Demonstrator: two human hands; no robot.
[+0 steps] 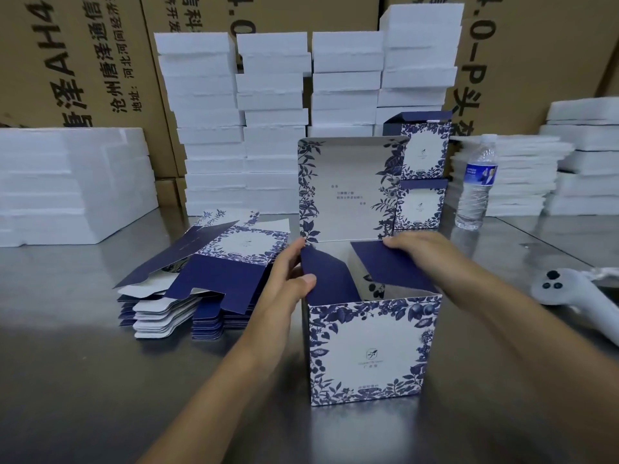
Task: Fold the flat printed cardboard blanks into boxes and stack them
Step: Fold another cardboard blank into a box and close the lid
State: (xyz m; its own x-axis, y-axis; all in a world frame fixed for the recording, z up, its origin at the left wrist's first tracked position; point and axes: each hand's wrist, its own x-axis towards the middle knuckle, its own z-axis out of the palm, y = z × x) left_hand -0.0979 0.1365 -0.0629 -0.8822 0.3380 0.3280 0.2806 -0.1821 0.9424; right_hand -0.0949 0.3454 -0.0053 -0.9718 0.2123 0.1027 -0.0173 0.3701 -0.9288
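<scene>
Left hand (284, 283) pinches the box's (368, 349) left flap (330, 279) at its edge, right hand (422, 252) presses flat fingers on the right flap (392, 266), blanks (207, 283) stacked near on the worktop (100, 380), apart.

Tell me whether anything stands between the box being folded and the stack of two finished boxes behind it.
Nothing visible does. The box sits in front of the stack of finished boxes; the water bottle stands right of it, off the path.

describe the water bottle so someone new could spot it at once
On the steel table, look far right, before the low white foam stacks. The water bottle stands upright there, the only clear plastic thing, with a blue label.
</scene>
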